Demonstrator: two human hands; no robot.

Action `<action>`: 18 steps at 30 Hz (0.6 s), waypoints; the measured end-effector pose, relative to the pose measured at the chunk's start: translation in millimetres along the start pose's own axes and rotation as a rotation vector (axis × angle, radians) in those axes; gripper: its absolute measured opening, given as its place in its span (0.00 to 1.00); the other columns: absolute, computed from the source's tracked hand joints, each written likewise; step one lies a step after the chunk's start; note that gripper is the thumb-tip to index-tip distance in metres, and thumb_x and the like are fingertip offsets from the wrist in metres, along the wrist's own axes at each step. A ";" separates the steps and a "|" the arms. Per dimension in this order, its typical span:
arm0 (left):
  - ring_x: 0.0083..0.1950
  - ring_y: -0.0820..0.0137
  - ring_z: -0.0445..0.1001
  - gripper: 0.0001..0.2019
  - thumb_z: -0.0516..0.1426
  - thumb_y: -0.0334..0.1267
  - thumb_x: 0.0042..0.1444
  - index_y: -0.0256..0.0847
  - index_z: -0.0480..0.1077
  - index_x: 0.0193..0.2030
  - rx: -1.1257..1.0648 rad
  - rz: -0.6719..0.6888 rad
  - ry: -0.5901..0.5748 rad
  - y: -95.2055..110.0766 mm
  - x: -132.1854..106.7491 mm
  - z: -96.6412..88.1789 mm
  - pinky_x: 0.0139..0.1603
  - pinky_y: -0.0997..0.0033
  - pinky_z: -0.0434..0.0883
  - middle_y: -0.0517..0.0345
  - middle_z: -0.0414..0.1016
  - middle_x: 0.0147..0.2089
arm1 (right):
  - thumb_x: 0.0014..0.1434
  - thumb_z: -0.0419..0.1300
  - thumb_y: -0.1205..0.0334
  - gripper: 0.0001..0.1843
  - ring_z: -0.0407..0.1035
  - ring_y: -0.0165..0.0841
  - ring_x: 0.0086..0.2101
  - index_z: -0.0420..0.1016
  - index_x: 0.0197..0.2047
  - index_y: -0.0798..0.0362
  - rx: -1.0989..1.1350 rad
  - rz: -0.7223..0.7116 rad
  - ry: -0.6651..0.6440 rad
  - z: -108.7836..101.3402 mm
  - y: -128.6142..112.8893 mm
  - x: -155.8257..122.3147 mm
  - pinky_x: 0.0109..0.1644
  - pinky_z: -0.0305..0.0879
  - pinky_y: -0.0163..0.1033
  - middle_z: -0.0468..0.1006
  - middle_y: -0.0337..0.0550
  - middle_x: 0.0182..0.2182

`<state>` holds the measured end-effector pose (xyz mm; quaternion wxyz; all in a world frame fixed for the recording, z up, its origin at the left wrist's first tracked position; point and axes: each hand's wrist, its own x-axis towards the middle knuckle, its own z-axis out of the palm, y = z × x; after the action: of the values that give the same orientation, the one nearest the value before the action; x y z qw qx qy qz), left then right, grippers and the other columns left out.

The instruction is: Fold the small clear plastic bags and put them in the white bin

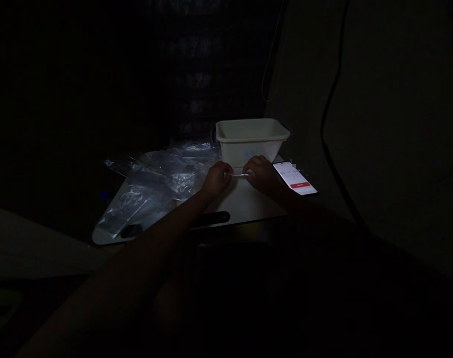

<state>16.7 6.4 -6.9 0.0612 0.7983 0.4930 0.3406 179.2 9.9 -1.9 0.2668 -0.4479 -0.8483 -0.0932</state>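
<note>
Between my two hands a folded clear plastic bag (240, 174) stretches as a thin, shiny strip just above the small white table (244, 199). My left hand (218, 178) is closed on its left end, and my right hand (259, 171) pinches the right end. The room is so dark that the fingers show only in part. A pile of clear plastic bags (162, 174) lies crumpled on the table to the left of my hands. Right behind the hands stands a cream plastic bin (252, 144) with dark handles; its floor is hidden.
A lit phone (295, 177) lies at the table's right edge beside my right forearm. Toward the near edge, the table has a dark slot (215, 218). A black cable (325, 119) hangs down the wall on the right.
</note>
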 end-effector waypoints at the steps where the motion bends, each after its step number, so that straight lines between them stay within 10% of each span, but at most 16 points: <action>1: 0.37 0.71 0.67 0.09 0.49 0.28 0.43 0.34 0.68 0.32 0.050 0.039 -0.045 0.2 -3.1 0.6 0.39 0.73 0.65 0.53 0.69 0.35 | 0.47 0.51 0.68 0.09 0.58 0.37 0.37 0.71 0.30 0.56 -0.030 -0.017 -0.034 0.8 -0.3 -2.8 0.39 0.51 0.38 0.69 0.48 0.32; 9: 0.38 0.65 0.68 0.14 0.47 0.39 0.50 0.33 0.69 0.31 0.427 0.233 -0.472 6.8 -23.1 -8.8 0.39 0.65 0.65 0.48 0.70 0.33 | 0.46 0.49 0.69 0.12 0.59 0.37 0.38 0.70 0.33 0.56 -0.127 -0.125 -0.317 7.0 1.9 -29.3 0.39 0.49 0.40 0.71 0.47 0.35; 18: 0.60 0.64 0.48 0.24 0.41 0.35 0.55 0.27 0.49 0.57 0.456 0.120 -0.343 7.5 -22.1 12.3 0.55 0.62 0.54 0.41 0.50 0.60 | 0.53 0.40 0.71 0.20 0.59 0.37 0.47 0.64 0.46 0.64 -0.072 -0.051 -0.177 27.2 -4.3 -20.7 0.50 0.51 0.42 0.67 0.54 0.47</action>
<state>23.5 -12.8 -23.6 -0.0579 0.8650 0.4912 0.0841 175.2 3.5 -35.5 0.1718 -0.4420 -0.8757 -0.0905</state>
